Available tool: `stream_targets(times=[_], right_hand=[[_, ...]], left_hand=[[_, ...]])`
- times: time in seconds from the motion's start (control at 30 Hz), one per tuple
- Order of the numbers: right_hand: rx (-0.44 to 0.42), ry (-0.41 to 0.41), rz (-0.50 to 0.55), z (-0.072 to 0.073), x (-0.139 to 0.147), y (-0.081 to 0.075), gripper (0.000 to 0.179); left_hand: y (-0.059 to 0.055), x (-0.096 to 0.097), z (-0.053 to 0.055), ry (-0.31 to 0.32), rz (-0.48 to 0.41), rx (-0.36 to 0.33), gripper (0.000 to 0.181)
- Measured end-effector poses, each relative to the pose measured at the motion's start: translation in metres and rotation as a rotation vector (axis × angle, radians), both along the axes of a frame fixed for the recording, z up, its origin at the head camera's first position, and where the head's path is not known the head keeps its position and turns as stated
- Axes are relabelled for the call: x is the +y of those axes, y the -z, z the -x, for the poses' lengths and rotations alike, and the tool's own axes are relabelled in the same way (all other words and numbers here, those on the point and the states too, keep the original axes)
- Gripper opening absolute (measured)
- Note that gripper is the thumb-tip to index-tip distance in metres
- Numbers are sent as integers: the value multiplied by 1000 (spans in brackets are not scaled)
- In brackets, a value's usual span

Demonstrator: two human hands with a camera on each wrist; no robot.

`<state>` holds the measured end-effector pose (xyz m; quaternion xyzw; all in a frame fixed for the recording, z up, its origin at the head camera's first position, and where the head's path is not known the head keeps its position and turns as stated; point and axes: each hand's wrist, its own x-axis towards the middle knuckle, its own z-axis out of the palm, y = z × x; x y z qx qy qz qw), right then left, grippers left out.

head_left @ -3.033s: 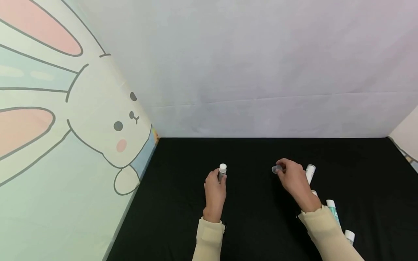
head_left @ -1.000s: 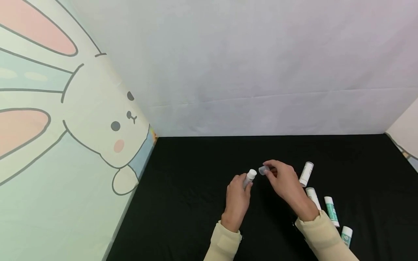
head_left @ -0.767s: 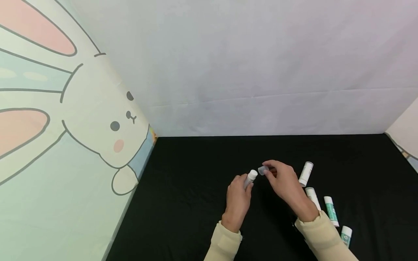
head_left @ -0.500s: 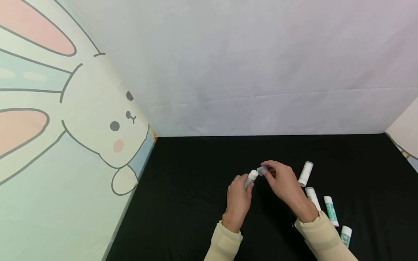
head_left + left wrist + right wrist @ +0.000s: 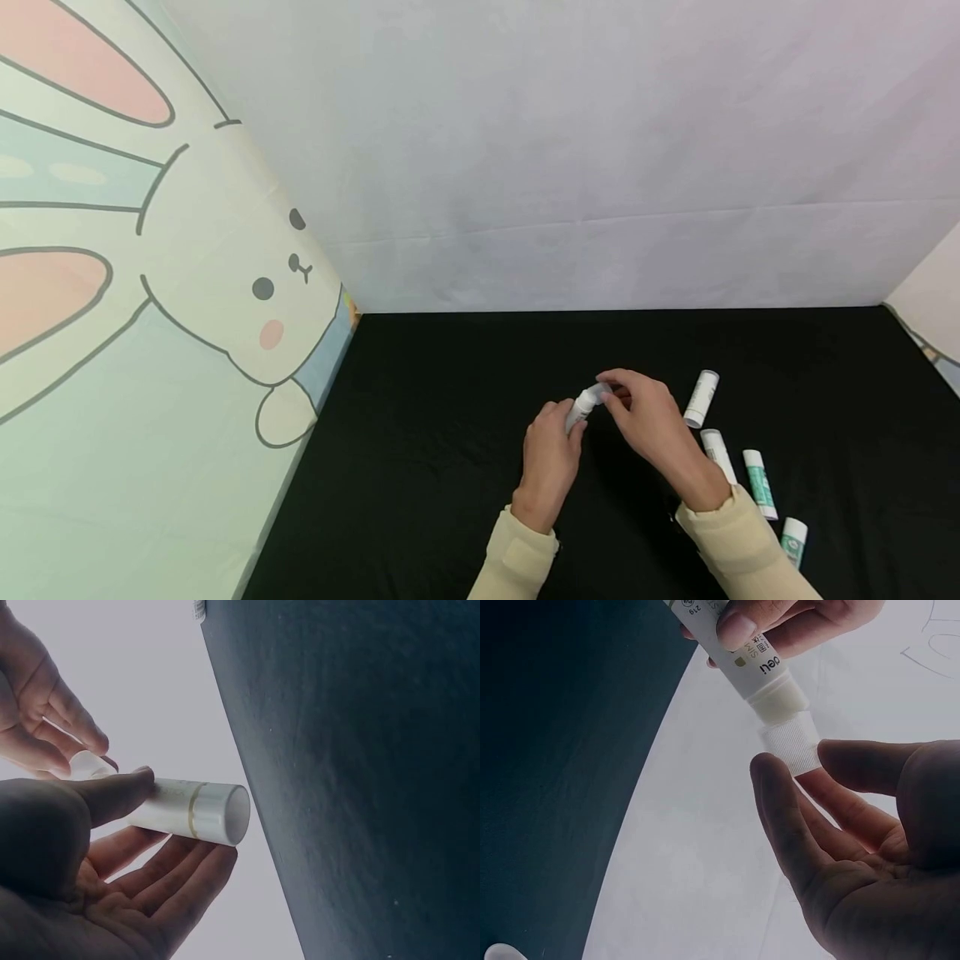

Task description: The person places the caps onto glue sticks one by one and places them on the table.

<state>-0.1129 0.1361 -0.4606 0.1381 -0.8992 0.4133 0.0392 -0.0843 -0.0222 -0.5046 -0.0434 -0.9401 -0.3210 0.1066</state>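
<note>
My left hand (image 5: 547, 462) grips a white glue stick (image 5: 578, 413) around its barrel, tilted up to the right above the black table. In the left wrist view the thumb lies along the glue stick (image 5: 214, 812) and the fingers support it from below. My right hand (image 5: 651, 421) pinches a translucent ribbed cap (image 5: 791, 742) between thumb and fingertips. The right wrist view has the cap's rim at the pale, uncapped end of the glue stick (image 5: 739, 660), slightly out of line with it; whether it sits over the end I cannot tell.
On the black tablecloth (image 5: 420, 467), right of my hands, lie two white glue sticks (image 5: 702, 400) and two green-and-white ones (image 5: 761, 485). My right forearm partly covers one white stick. A pale wall (image 5: 600, 167) rises behind the table; a rabbit-print sheet (image 5: 225, 292) hangs at left.
Over three seconds my left hand has carried the glue stick rightward and tilted it. My right hand has moved left with the cap, closing the gap until cap and stick meet.
</note>
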Motion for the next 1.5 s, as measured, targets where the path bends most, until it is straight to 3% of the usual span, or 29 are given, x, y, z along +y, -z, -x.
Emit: stream_targets(times=[0.77,1.1,1.5], right_hand=[[-24,-52,-42,-2,1,4,27],[-53,-55,-61,-1,3,6,28],[-52,-67,-83,-3,5,7,28]], left_hand=[[1,5,-3,43,19,-24,18],[2,5,-3,66,71,-16,14],[4,8,-4,97,24,-28,6]])
